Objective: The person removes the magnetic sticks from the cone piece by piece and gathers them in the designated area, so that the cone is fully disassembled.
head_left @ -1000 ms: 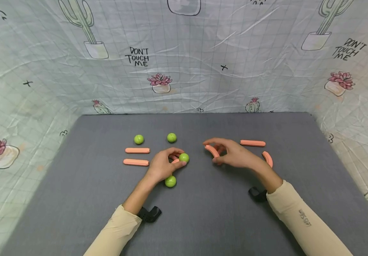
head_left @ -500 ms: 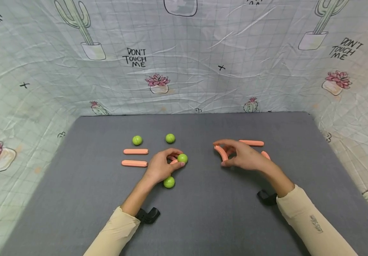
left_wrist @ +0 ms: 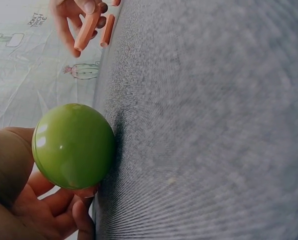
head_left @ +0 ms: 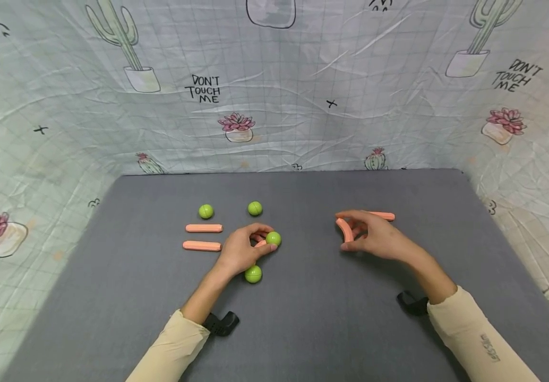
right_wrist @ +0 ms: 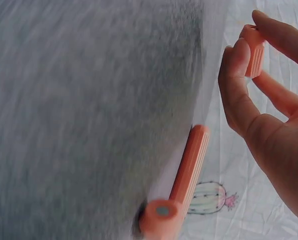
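Note:
My left hand (head_left: 243, 248) rests low at the middle of the mat, thumb and fingertips pinching a green ball (head_left: 273, 239). A bit of an orange piece (head_left: 260, 243) shows inside this grip. Another green ball (head_left: 253, 274) lies just below the thumb and looms large in the left wrist view. To the right, my right hand (head_left: 375, 233) holds a curved orange rod (head_left: 344, 230) by its two ends between thumb and finger. Behind that hand, a straight orange rod (head_left: 383, 216) is partly covered. A second curved rod (right_wrist: 161, 217) shows in the right wrist view.
Two straight orange rods (head_left: 204, 228) (head_left: 202, 245) lie left of the left hand. Further back sit two green balls (head_left: 206, 211) (head_left: 255, 208). The grey mat (head_left: 303, 318) ends at a printed cloth (head_left: 293, 127) hung at the back and sides.
My right hand has moved right with the curved rod, now covering part of the straight rod and hiding the other curved one in the head view. My left hand has stayed put.

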`<action>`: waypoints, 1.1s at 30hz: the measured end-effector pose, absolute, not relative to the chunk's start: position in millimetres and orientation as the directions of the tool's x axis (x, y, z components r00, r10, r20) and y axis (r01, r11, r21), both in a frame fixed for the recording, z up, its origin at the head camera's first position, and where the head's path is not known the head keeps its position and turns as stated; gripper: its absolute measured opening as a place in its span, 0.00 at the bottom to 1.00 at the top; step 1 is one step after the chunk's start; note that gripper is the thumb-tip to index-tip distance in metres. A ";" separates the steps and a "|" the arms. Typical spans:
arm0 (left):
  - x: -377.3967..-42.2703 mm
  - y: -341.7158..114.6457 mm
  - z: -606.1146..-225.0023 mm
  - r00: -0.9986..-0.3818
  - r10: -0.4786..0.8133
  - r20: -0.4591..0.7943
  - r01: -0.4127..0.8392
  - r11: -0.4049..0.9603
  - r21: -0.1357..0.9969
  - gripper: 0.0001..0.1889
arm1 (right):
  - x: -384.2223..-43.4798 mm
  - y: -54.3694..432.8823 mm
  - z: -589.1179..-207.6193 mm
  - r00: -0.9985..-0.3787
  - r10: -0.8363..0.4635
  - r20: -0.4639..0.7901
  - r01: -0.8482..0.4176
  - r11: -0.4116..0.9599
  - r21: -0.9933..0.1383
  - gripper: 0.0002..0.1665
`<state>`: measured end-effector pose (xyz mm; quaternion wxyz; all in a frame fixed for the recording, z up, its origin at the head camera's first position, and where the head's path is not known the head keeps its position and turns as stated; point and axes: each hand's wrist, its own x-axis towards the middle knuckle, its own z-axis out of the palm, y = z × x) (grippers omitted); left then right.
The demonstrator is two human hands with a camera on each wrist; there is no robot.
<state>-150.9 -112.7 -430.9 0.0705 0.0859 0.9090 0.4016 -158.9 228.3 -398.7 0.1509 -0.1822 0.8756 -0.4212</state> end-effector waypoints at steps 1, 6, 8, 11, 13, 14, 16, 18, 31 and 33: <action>-150.9 -112.8 -430.4 -0.975 0.213 -0.061 0.099 0.662 0.743 0.17 | -158.5 229.7 -398.0 -0.892 -0.438 -0.114 -0.184 0.582 -0.792 0.43; -150.5 -112.4 -430.4 -0.974 0.216 -0.069 0.095 0.663 0.743 0.17 | -157.4 238.1 -397.6 -0.900 -0.413 -0.137 -0.148 0.587 -0.796 0.44; -150.2 -112.1 -430.2 -0.974 0.216 -0.070 0.094 0.664 0.742 0.17 | -157.6 241.5 -398.5 -0.904 -0.408 -0.130 -0.154 0.594 -0.790 0.45; -150.0 -112.3 -429.8 -0.975 0.212 -0.067 0.094 0.667 0.739 0.17 | -157.4 245.6 -399.0 -0.911 -0.396 -0.112 -0.170 0.611 -0.773 0.45; -150.0 -112.7 -429.5 -0.976 0.210 -0.066 0.094 0.668 0.739 0.17 | -156.7 247.8 -398.5 -0.917 -0.387 -0.100 -0.178 0.618 -0.766 0.46; -150.3 -113.0 -429.8 -0.976 0.209 -0.064 0.095 0.668 0.738 0.17 | -156.1 248.8 -397.9 -0.918 -0.385 -0.097 -0.178 0.618 -0.766 0.46; -150.6 -113.4 -430.0 -0.976 0.208 -0.063 0.095 0.669 0.737 0.17 | -154.6 250.9 -396.4 -0.921 -0.379 -0.093 -0.180 0.623 -0.761 0.46; -151.0 -113.7 -430.3 -0.976 0.208 -0.061 0.097 0.671 0.736 0.17 | -153.2 253.3 -394.8 -0.924 -0.372 -0.090 -0.178 0.627 -0.758 0.47; -151.1 -113.9 -432.2 -0.977 0.204 -0.055 0.099 0.671 0.734 0.17 | -143.2 272.5 -395.8 -0.940 -0.340 -0.010 -0.242 0.689 -0.683 0.43; -151.2 -113.9 -432.2 -0.977 0.205 -0.057 0.098 0.672 0.734 0.17 | -142.4 275.7 -396.0 -0.945 -0.327 -0.019 -0.226 0.694 -0.683 0.43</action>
